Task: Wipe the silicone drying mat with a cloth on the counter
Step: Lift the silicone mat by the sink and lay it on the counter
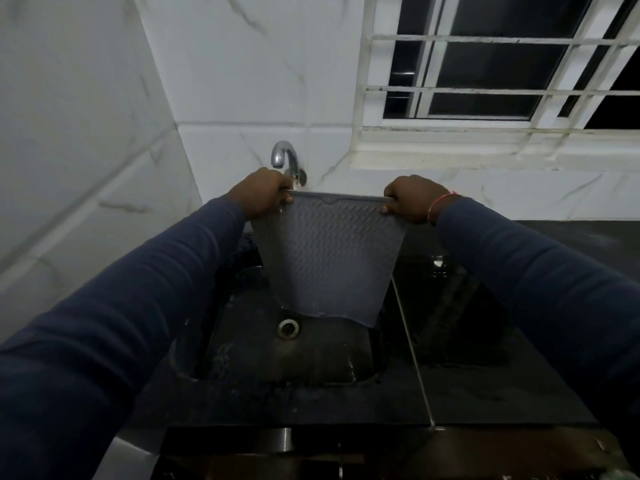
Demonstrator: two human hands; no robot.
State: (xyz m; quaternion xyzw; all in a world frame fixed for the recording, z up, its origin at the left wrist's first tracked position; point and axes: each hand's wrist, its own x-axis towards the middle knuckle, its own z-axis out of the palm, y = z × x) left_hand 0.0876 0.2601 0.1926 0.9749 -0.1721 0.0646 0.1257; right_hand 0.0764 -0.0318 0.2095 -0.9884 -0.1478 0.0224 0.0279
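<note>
Left hand and right hand are each gripping 1 top corner of the mat, which is hanging over the sink. Sink is holding only the drain.

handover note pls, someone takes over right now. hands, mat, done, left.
Left hand: shut on the mat's top left corner.
Right hand: shut on its top right corner.
Silicone drying mat: hanging upright over the sink, below the tap, not on the counter.
No cloth in view.
Done: mat lifted.
Left: lay it on the counter, get a cloth, wipe.
</note>
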